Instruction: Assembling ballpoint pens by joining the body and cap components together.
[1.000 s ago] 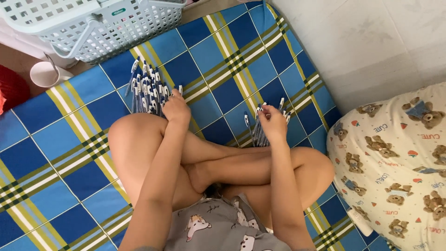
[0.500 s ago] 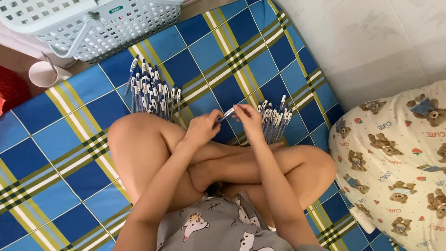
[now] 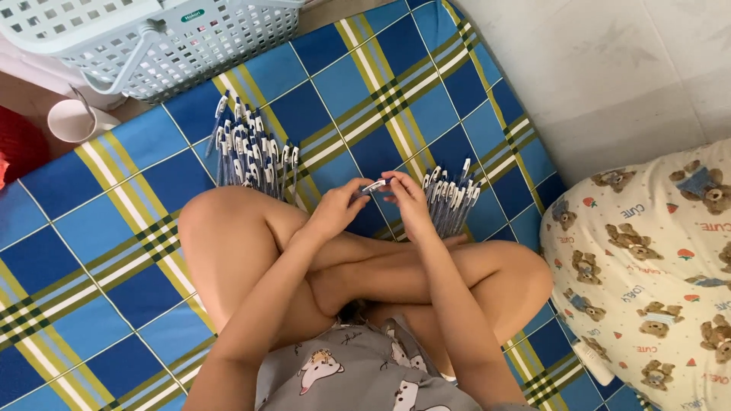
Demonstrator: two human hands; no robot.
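I sit cross-legged on a blue and yellow checked mat (image 3: 114, 251). My left hand (image 3: 340, 205) and my right hand (image 3: 407, 199) meet in front of my shins, and both pinch one pen (image 3: 375, 185) between the fingertips. A pile of several blue and white pens (image 3: 247, 156) lies on the mat to the left, beyond my left knee. A second bunch of pens (image 3: 451, 199) lies just right of my right hand, fanned out on the mat.
A white plastic basket (image 3: 152, 46) stands at the mat's far left corner. A white cup (image 3: 72, 120) sits on the floor beside it, next to something red (image 3: 15, 144). A pillow with a bear print (image 3: 647, 281) lies at the right. A pale wall (image 3: 609, 68) borders the mat.
My left hand came away from the left pile of pens and my right hand left the right bunch. Both moved to the middle and now hold one pen together.
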